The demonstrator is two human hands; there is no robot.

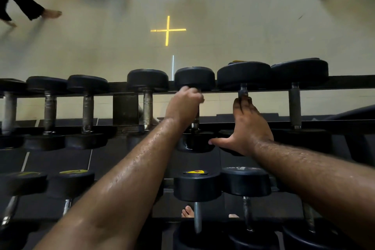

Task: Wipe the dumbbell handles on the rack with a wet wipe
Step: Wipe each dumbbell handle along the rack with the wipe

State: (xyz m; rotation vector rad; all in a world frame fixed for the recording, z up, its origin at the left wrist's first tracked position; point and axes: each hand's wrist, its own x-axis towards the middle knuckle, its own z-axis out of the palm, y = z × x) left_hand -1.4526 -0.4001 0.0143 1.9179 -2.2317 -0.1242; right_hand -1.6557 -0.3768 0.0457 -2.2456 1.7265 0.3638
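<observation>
Top tier of the rack (345,81), toward its right end. Left hand (183,105) is clenched round the handle of one dumbbell (194,78); no wet wipe shows, so whether one sits inside the fist I cannot tell. Right hand (248,124) lies flat along the neighbouring dumbbell's handle (243,92), fingers straight and released, thumb spread toward the left-hand dumbbell's near head.

Key relation: every handle runs front edge to back edge of the rack, long axis pointing away from the person. Wiping strokes likely go along that line, fist sliding fore and aft. Bare handles lie left (147,107) and right (294,105); the right hand is nearer the latter.
</observation>
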